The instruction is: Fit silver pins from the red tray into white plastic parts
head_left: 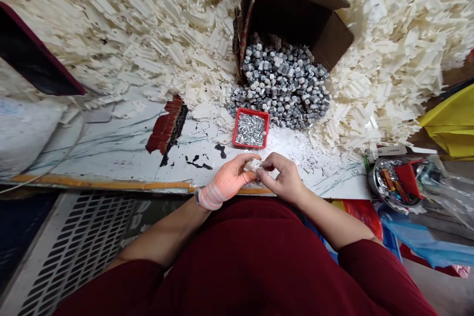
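Observation:
My left hand [225,181], in an orange fingerless glove with a striped wrist wrap, and my right hand [282,177] meet above the table's near edge. Their fingertips pinch a small white plastic part [253,164], partly hidden by my fingers. Just beyond them stands a red tray [240,128] full of small silver metal pins. Behind it lies a heap of grey metal-and-plastic parts [281,81], spilling from a brown cardboard box [296,10]. White plastic pieces [403,64] lie banked thickly around the box.
A foil-lined bowl [392,182] holding red and coloured items sits at the right, beside a clear plastic bag [440,187] and yellow cloth [452,123]. A slotted grey grille [77,242] lies below the table's orange-edged front. A white sack [25,133] is at left.

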`<state>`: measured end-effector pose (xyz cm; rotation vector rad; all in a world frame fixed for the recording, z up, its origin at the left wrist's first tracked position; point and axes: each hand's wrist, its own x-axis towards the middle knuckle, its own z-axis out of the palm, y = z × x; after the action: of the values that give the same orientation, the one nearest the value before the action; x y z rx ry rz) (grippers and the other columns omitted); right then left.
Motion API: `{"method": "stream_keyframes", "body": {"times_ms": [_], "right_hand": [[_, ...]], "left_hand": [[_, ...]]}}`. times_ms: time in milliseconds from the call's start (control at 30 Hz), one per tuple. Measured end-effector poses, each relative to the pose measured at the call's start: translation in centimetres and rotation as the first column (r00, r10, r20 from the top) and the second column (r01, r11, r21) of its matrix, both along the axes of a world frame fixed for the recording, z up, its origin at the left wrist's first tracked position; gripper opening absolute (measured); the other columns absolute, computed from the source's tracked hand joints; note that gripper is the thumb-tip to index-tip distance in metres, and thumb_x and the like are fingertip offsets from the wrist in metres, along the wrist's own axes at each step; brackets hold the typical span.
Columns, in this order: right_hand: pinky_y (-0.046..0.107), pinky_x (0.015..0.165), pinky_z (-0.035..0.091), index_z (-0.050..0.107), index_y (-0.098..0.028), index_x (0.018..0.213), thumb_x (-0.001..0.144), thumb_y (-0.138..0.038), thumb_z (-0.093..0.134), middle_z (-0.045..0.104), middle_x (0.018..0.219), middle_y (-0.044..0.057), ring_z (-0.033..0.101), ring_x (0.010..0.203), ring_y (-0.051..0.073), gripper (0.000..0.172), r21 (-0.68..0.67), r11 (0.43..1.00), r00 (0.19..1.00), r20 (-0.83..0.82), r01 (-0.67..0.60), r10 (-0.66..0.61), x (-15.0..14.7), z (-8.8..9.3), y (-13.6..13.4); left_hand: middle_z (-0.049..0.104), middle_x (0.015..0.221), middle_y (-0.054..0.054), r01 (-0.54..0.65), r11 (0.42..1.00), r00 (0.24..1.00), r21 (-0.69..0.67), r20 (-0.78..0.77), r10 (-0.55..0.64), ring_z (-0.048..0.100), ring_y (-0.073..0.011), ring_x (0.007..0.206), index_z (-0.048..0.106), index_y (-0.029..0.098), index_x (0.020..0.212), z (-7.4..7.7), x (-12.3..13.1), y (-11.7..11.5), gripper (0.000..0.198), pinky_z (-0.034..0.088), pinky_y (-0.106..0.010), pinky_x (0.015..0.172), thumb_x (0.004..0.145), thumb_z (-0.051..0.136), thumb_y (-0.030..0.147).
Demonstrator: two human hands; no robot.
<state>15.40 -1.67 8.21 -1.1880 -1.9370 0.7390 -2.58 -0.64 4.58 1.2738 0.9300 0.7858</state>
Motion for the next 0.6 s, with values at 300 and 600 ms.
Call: {"method": "stream_keyframes", "body": {"times_ms": [300, 600], "right_hand": [[0.028, 0.067, 0.049, 0.066, -0.017, 0.095, 0.086, -0.04, 0.061, 0.069, 0.081, 0.005, 0.06, 0.07, 0.014, 0.026, -0.302, 0.952, 0.998, -0.056, -0.057, 0.042, 1.5, -2.1, 2.3], [0.032, 0.07, 0.051, 0.057, -0.022, 0.105, 0.077, -0.047, 0.072, 0.064, 0.092, 0.006, 0.061, 0.08, 0.019, 0.04, -0.035, 0.99, 0.988, 0.075, -0.133, 0.135, -2.6, -2.4, 1.5]], "left_hand": [[0.064, 0.09, -0.004, -0.06, 0.975, 0.894, -0.216, 0.423, 0.149, 0.065, -0.0214, 0.081, 0.051, 0.019, 0.103, -2.3, -4.4, 0.6, 0.051, 0.051, -0.031, 0.067, 0.067, 0.079, 0.043], [0.057, 0.083, 0.004, -0.304, 0.921, 0.841, -0.243, 0.386, 0.379, 0.055, -0.0104, 0.074, 0.049, 0.019, 0.098, -1.6, -2.4, -0.3, 0.05, 0.045, -0.022, 0.067, 0.063, 0.083, 0.031]]}}
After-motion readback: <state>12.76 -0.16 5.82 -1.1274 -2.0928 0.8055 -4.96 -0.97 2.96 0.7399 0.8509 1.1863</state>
